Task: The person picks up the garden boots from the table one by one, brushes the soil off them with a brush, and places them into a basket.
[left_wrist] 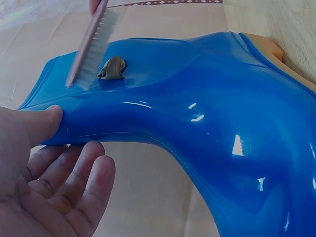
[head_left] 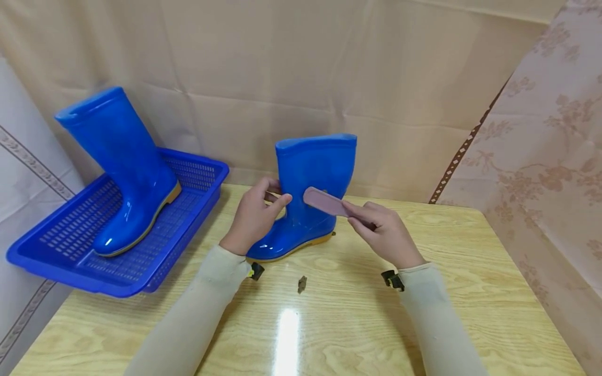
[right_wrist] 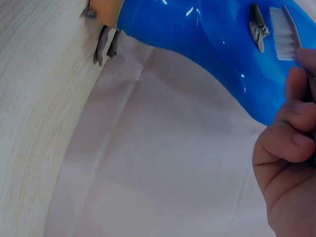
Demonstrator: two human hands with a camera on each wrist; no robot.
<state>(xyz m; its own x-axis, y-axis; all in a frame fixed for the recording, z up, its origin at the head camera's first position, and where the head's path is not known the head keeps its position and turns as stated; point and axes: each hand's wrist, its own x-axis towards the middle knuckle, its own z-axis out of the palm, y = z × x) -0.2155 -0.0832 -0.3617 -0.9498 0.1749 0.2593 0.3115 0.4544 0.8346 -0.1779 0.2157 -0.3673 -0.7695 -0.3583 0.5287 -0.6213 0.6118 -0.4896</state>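
Observation:
A blue rain boot (head_left: 312, 167) with a yellow-brown sole stands upright on the table. My left hand (head_left: 254, 214) holds the front of its shaft, thumb on the near side and fingers at the front edge. Between thumb and fingers, my right hand (head_left: 388, 235) grips a mauve-backed brush (head_left: 326, 203) with pale bristles. In the left wrist view those bristles (left_wrist: 98, 47) face a grey-brown lump of mud (left_wrist: 114, 68) stuck on the shaft. From the right wrist camera, the bristles are close beside this lump; whether they touch the boot I cannot tell.
A second blue rain boot (head_left: 129, 162) stands in a blue plastic basket (head_left: 188, 235) at the left. One clump of mud (head_left: 302, 284) lies on the wooden table (head_left: 357, 318), and more mud (right_wrist: 103, 47) sits by the heel. A beige cloth (head_left: 226, 78) hangs behind.

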